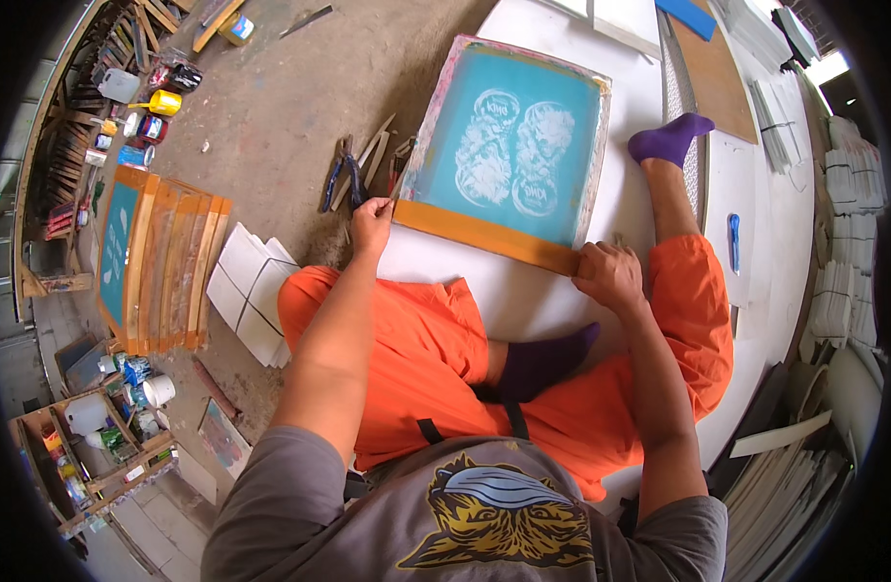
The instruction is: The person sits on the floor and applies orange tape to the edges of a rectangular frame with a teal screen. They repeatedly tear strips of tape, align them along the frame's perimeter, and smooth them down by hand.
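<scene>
A workshop floor (261, 126) is spreading out on my left, with paint pots, among them a yellow pot (164, 103), standing along its far side. Nearer, a stack of wooden frames (179, 267) is sitting beside a corded bundle of white sheets (254, 291). Pliers (347, 175) are lying just outside the left edge of the white platform (416, 254) I am sitting on.

At that same edge my left hand (372, 225) is pinching the near-left corner of a screen frame (507, 145), the grip narrow, fingertips against the rim. The frame is lying straight ahead of both hands, over the platform, its slightly longer axis running away from me and leaning a little to the right. Its teal mesh is showing pale printed shapes, and an orange-brown strip (484, 238) is crossing the end nearest me, spanning the gap between my hands. I cannot tell whether that end is resting flat or being lifted slightly.

My right hand (608, 274) is curling its fingers around the near-right corner, so neither hand is nearer: each is holding its own corner. Beyond, my purple-socked foot (673, 143) is resting near the frame's right side, and a blue tool (733, 242) is lying farther right.
</scene>
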Demonstrator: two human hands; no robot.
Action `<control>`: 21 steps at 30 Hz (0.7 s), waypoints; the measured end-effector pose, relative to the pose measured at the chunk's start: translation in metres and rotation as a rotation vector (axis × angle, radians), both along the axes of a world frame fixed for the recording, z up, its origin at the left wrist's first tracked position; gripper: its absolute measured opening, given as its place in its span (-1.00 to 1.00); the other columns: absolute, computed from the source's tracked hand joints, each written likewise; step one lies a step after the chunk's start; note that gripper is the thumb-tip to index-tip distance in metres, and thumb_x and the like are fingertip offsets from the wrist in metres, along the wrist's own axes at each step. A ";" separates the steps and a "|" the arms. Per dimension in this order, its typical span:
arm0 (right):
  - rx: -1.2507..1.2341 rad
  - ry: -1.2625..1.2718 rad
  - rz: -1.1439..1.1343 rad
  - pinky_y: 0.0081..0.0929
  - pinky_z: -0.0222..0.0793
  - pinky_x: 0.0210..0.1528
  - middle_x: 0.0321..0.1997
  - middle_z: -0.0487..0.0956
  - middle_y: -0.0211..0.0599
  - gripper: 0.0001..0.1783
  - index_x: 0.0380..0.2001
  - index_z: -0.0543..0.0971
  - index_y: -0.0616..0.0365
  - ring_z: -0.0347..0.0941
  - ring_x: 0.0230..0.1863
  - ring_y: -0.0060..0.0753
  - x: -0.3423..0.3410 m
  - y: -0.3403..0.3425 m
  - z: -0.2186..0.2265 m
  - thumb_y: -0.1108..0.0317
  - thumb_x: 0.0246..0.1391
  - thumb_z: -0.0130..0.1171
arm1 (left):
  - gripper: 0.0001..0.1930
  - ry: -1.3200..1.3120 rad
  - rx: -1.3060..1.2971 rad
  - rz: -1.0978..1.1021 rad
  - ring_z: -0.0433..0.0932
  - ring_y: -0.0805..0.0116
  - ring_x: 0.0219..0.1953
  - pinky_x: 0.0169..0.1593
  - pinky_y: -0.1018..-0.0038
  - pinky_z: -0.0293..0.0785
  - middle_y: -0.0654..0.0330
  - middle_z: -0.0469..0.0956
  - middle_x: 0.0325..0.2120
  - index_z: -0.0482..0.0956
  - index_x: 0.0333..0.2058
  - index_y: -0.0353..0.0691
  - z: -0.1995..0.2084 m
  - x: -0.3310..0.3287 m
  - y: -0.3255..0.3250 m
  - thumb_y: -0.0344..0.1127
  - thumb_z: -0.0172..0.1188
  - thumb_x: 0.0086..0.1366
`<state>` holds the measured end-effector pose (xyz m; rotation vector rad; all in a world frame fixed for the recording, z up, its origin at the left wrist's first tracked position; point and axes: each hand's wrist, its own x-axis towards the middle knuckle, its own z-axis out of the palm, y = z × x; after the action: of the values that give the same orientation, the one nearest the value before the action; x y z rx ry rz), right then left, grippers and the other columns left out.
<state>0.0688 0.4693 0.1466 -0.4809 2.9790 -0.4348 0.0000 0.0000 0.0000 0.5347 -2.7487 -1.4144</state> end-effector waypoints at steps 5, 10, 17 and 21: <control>-0.004 0.047 -0.036 -0.07 0.45 -0.19 -0.45 0.59 -0.35 -0.73 -0.40 0.58 -0.01 0.59 -0.33 -0.13 0.004 0.004 -0.014 0.17 -0.21 0.37 | -0.74 0.078 -0.084 -0.008 0.63 0.27 -0.38 -0.22 0.33 0.53 0.21 0.68 -0.40 0.68 -0.03 -0.15 0.023 -0.009 0.018 -0.27 0.32 0.34; -0.021 0.007 0.018 -0.08 0.45 -0.20 -0.40 0.61 -0.36 -0.68 -0.35 0.58 -0.03 0.60 -0.29 -0.13 0.000 0.000 -0.009 0.15 -0.22 0.39 | -0.75 0.254 -0.244 0.134 0.56 0.21 -0.43 -0.26 0.27 0.51 0.20 0.64 -0.42 0.69 -0.06 -0.14 0.014 -0.005 0.002 -0.23 0.35 0.33; 0.003 0.043 0.011 -0.09 0.50 -0.12 -0.38 0.64 -0.35 -0.68 -0.34 0.59 -0.03 0.61 -0.22 -0.10 0.004 0.009 -0.010 0.15 -0.21 0.40 | -0.50 0.127 -0.265 -0.090 0.71 -0.09 -0.20 -0.10 0.21 0.59 -0.15 0.72 -0.24 0.67 0.02 -0.36 0.069 0.010 0.061 0.01 0.28 0.38; 0.027 0.069 -0.016 -0.08 0.50 -0.12 -0.39 0.65 -0.35 -0.71 -0.37 0.59 -0.03 0.61 -0.23 -0.10 0.005 0.005 -0.007 0.15 -0.19 0.38 | -0.50 0.106 -0.555 -0.173 0.63 0.02 -0.11 0.07 0.23 0.48 0.01 0.71 -0.15 0.62 0.14 -0.23 0.065 0.021 0.065 0.04 0.19 0.44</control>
<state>0.0736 0.4745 0.1391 -0.4800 3.0526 -0.3857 0.0209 0.0647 0.0655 0.1945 -2.9609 -0.6096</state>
